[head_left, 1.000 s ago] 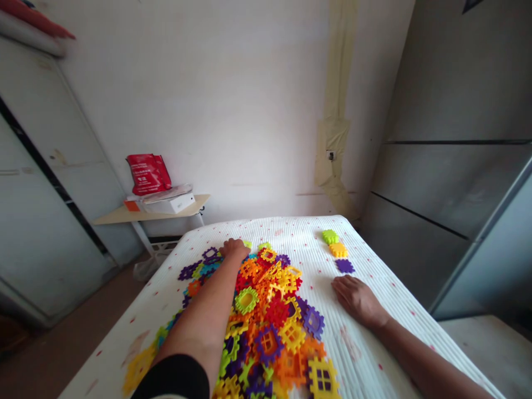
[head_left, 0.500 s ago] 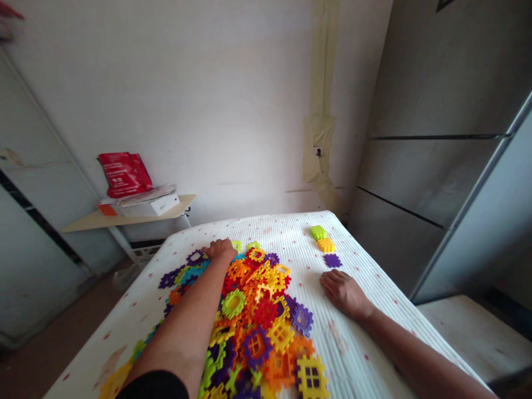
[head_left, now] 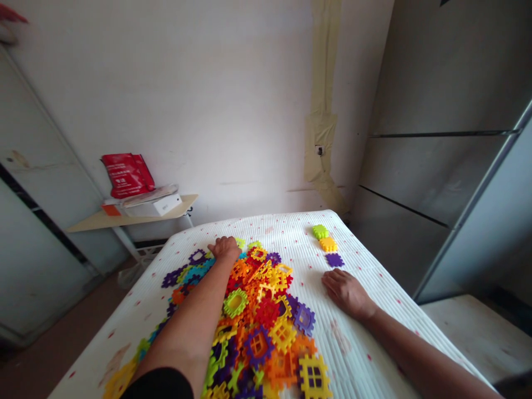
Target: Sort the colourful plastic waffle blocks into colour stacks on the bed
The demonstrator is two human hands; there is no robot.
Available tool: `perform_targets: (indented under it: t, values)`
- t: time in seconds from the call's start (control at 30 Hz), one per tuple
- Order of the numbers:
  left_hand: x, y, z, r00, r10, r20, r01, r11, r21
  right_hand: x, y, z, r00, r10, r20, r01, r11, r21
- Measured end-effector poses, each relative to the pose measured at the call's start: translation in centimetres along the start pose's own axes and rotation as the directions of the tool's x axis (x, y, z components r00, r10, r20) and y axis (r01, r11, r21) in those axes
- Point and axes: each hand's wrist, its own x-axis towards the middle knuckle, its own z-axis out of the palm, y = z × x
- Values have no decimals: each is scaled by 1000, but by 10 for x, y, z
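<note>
The left hand [head_left: 224, 247] lies on the far end of the tile pile [head_left: 266, 316], fingers curled; I cannot tell whether its grip holds a tile. Nearly all the tiles sit in that pile on the bench [head_left: 291, 227]. The right hand [head_left: 343, 291] rests flat, grip open and empty. Beyond it, three tiles [head_left: 328, 244] lie in a row near the right edge, with bare room around them.

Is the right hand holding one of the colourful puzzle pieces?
No, the right hand lies flat and empty on the white mat, a little short of the purple piece.
</note>
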Motion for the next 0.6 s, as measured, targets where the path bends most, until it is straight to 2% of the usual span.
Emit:
perform_targets:
  t: [0.17,0.27,0.43,0.6]
  values:
    - [-3,0,-21,996,87,1,-87,996,7,0,0,0,1000,5,-4,-5,1000,5]
    - [-5,12,-36,990,142,-2,-142,990,5,1,0,1,1000,19,12,-19,1000,1]
    - [-16,59,-46,972,233,16,-232,972,-27,2,-1,1,999,38,33,-37,999,-12]
    - [-37,111,-26,966,254,40,-251,966,-66,3,-1,1,998,46,43,-45,999,-16]
